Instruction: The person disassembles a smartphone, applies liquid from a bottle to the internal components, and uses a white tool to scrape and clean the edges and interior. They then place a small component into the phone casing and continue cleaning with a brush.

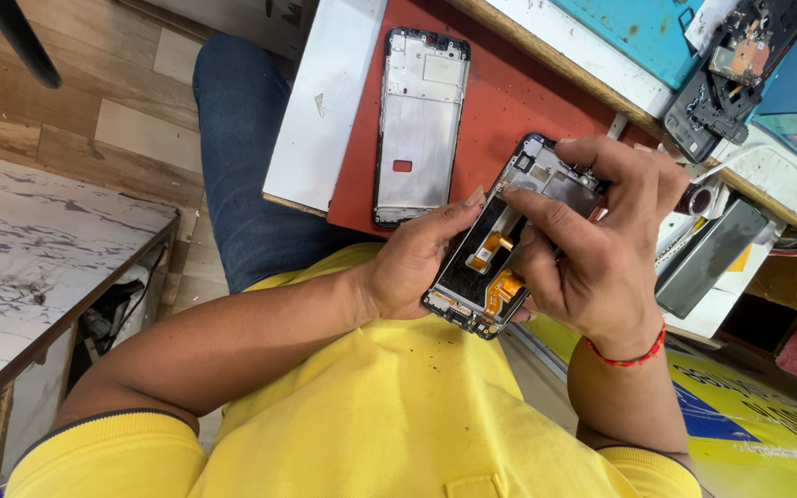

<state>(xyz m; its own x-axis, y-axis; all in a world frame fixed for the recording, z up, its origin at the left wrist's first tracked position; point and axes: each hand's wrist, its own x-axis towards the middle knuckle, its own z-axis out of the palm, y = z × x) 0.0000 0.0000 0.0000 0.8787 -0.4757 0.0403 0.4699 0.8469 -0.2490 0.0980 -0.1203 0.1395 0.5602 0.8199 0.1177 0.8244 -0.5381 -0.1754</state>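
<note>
Centre-right of frame: opened phone, long axis lower-left to upper-right, gripped underneath by left hand; right hand clasps its upper end.

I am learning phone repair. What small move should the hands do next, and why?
Probably lift the part under the right hand's fingertips gently: they press inside the opened phone, near its orange flex cables, while the left hand steadies the frame.
</note>
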